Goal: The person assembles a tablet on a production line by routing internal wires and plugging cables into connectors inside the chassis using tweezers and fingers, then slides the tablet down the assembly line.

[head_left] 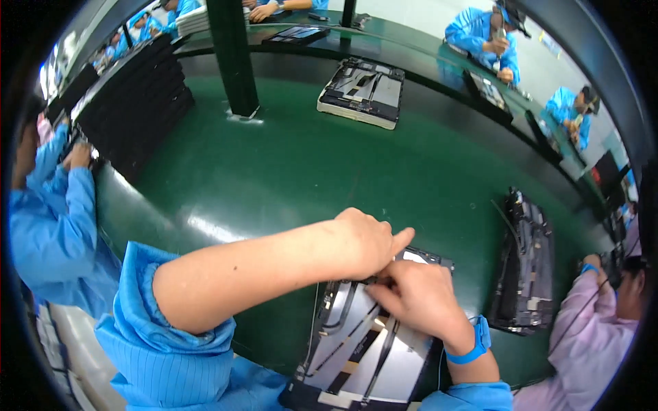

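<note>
An opened flat electronic device [359, 339], with silver panels, black cables and a dark frame, lies in front of me. My left hand [363, 244] reaches across to its far edge, one finger pointing right and the others curled underneath, their tips hidden. Beside it, my right hand [419, 293] rests over the device's upper part, its fingers bent in toward the same edge. Both hands nearly touch there. Whatever they pinch is too small or covered to make out. A blue wrist strap [474, 342] circles my right wrist.
On the green table [274, 175], a similar opened device [364, 90] lies on a white block at the back. A stack of black device parts [524, 264] is at right. Dark stacked trays [133, 103] and a post [234, 58] stand at left. Co-workers sit on both sides.
</note>
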`<action>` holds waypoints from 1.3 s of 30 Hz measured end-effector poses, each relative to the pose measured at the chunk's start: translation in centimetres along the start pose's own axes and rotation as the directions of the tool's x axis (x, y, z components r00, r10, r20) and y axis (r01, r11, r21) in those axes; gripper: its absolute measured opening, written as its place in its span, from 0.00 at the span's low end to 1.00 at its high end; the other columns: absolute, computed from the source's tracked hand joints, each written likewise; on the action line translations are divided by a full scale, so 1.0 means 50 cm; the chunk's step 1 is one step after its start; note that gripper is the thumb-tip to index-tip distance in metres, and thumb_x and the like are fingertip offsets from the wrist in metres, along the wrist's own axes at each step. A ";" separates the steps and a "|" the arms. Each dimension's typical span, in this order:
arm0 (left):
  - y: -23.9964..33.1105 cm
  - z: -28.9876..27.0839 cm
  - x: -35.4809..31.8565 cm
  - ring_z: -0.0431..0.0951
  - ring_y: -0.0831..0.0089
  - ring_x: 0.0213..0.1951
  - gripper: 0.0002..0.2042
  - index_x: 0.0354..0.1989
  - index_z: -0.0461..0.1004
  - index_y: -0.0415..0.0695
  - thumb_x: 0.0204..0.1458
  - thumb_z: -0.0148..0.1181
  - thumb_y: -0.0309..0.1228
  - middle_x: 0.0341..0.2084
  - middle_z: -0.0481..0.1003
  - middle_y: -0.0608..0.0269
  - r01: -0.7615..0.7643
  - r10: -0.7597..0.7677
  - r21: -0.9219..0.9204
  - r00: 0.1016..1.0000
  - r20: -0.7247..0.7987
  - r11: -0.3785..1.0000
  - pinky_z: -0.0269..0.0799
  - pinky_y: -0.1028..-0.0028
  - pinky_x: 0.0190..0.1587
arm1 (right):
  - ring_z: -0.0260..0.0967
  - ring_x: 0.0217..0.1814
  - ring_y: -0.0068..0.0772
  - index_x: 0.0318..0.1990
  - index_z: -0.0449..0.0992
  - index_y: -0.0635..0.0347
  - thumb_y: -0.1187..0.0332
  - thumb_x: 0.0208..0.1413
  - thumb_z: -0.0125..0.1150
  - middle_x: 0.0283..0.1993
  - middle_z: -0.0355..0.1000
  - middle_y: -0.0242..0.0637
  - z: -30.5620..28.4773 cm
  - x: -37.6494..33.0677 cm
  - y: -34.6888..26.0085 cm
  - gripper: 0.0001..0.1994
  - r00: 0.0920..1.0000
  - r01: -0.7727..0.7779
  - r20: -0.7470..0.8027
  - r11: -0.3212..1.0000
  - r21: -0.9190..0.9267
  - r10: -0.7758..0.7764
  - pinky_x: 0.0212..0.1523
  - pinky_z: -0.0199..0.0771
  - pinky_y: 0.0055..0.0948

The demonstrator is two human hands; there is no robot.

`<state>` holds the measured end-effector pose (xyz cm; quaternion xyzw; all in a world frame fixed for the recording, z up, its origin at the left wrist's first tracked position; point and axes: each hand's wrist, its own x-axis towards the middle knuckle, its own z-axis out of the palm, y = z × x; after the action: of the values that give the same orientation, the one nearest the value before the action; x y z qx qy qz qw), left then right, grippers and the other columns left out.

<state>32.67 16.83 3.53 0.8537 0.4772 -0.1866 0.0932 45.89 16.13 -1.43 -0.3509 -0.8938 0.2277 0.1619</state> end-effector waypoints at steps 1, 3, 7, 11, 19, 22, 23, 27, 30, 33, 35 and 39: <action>0.002 0.006 0.011 0.71 0.61 0.34 0.31 0.54 0.49 0.43 0.37 0.53 0.27 0.33 0.68 0.53 -0.008 0.008 0.012 1.000 -0.014 1.000 0.67 0.67 0.32 | 0.67 0.22 0.39 0.21 0.70 0.59 0.63 0.38 0.53 0.20 0.68 0.39 -0.014 -0.014 0.016 0.09 0.998 -0.039 -0.046 0.999 -0.038 0.037 0.23 0.66 0.34; 0.010 0.021 0.017 0.71 0.61 0.34 0.30 0.54 0.49 0.43 0.38 0.51 0.27 0.33 0.68 0.53 -0.006 0.007 0.030 0.999 -0.035 1.000 0.68 0.67 0.32 | 0.67 0.23 0.38 0.21 0.69 0.59 0.64 0.38 0.55 0.20 0.68 0.39 -0.024 -0.041 0.065 0.08 0.977 -0.118 -0.169 0.990 0.080 0.130 0.23 0.65 0.32; 0.034 0.062 -0.005 0.72 0.64 0.33 0.25 0.48 0.56 0.42 0.37 0.51 0.26 0.29 0.69 0.56 0.064 -0.035 0.123 0.975 -0.221 0.990 0.67 0.68 0.33 | 0.65 0.20 0.37 0.19 0.67 0.61 0.67 0.38 0.56 0.18 0.66 0.39 0.005 -0.087 0.114 0.07 0.921 -0.172 -0.342 0.983 0.071 0.186 0.21 0.63 0.30; 0.114 0.106 -0.027 0.71 0.65 0.25 0.15 0.31 0.65 0.39 0.33 0.55 0.32 0.22 0.69 0.60 0.315 -0.243 0.015 0.762 -0.599 0.949 0.67 0.68 0.30 | 0.62 0.19 0.38 0.18 0.63 0.62 0.70 0.39 0.54 0.18 0.63 0.40 0.002 -0.102 0.123 0.07 0.854 -0.114 -0.506 0.992 0.045 0.121 0.19 0.60 0.31; 0.241 0.140 0.015 0.66 0.58 0.35 0.30 0.34 0.61 0.31 0.33 0.58 0.49 0.29 0.64 0.49 0.436 -0.550 -0.336 0.687 -0.475 0.835 0.62 0.66 0.37 | 0.64 0.25 0.46 0.20 0.64 0.65 0.68 0.40 0.48 0.21 0.66 0.46 -0.011 -0.104 0.147 0.09 0.910 -0.155 -0.361 0.975 0.158 0.203 0.27 0.62 0.38; 0.237 0.148 0.031 0.64 0.58 0.35 0.28 0.34 0.61 0.32 0.33 0.58 0.47 0.29 0.63 0.50 0.504 -0.645 -0.403 0.620 -0.448 0.764 0.60 0.66 0.39 | 0.65 0.26 0.46 0.20 0.65 0.66 0.67 0.40 0.48 0.22 0.67 0.47 -0.009 -0.104 0.152 0.09 0.918 -0.145 -0.343 0.974 0.174 0.198 0.28 0.62 0.37; 0.237 0.150 0.034 0.64 0.58 0.36 0.27 0.33 0.61 0.33 0.33 0.58 0.46 0.30 0.62 0.50 0.527 -0.683 -0.435 0.579 -0.446 0.730 0.59 0.65 0.40 | 0.65 0.26 0.46 0.20 0.65 0.66 0.67 0.40 0.48 0.22 0.67 0.47 -0.008 -0.105 0.154 0.09 0.920 -0.132 -0.344 0.975 0.180 0.188 0.28 0.63 0.37; 0.244 0.139 0.043 0.61 0.60 0.39 0.24 0.33 0.61 0.33 0.35 0.57 0.41 0.34 0.61 0.50 0.567 -0.770 -0.533 0.552 -0.321 0.628 0.55 0.66 0.41 | 0.62 0.18 0.39 0.17 0.62 0.65 0.67 0.39 0.50 0.14 0.62 0.42 0.003 -0.099 0.168 0.10 0.889 -0.065 -0.443 0.989 0.133 0.118 0.21 0.59 0.32; 0.245 0.125 0.051 0.61 0.59 0.39 0.22 0.32 0.62 0.33 0.34 0.56 0.39 0.35 0.61 0.49 0.591 -0.806 -0.581 0.552 -0.215 0.560 0.55 0.65 0.42 | 0.62 0.19 0.40 0.17 0.62 0.65 0.67 0.39 0.50 0.15 0.63 0.42 -0.001 -0.097 0.166 0.10 0.892 -0.068 -0.437 0.991 0.117 0.113 0.22 0.60 0.33; 0.237 0.120 0.056 0.60 0.58 0.41 0.25 0.35 0.60 0.32 0.32 0.57 0.39 0.35 0.61 0.49 0.592 -0.819 -0.624 0.555 -0.143 0.510 0.54 0.65 0.44 | 0.62 0.19 0.41 0.17 0.63 0.64 0.68 0.38 0.50 0.15 0.63 0.42 -0.009 -0.095 0.164 0.09 0.891 -0.077 -0.436 0.988 0.130 0.127 0.21 0.60 0.33; 0.232 0.111 0.051 0.59 0.58 0.43 0.28 0.37 0.59 0.33 0.30 0.59 0.40 0.36 0.61 0.49 0.561 -0.822 -0.686 0.561 -0.097 0.463 0.53 0.64 0.45 | 0.63 0.20 0.41 0.16 0.63 0.64 0.68 0.36 0.50 0.16 0.64 0.42 -0.012 -0.095 0.164 0.09 0.915 -0.092 -0.379 0.986 0.136 0.137 0.22 0.60 0.33; 0.227 0.120 0.044 0.57 0.57 0.46 0.35 0.43 0.54 0.36 0.27 0.62 0.43 0.39 0.58 0.49 0.367 -0.817 -0.777 0.489 -0.307 0.512 0.51 0.63 0.47 | 0.64 0.21 0.43 0.16 0.65 0.63 0.68 0.34 0.50 0.17 0.65 0.42 -0.009 -0.099 0.167 0.07 0.944 -0.034 -0.327 0.998 0.051 0.049 0.23 0.63 0.35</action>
<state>41.98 10.56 -3.04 0.5385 0.7905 0.2660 0.1200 54.19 18.23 -6.03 -0.3989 -0.8414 0.1893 0.3115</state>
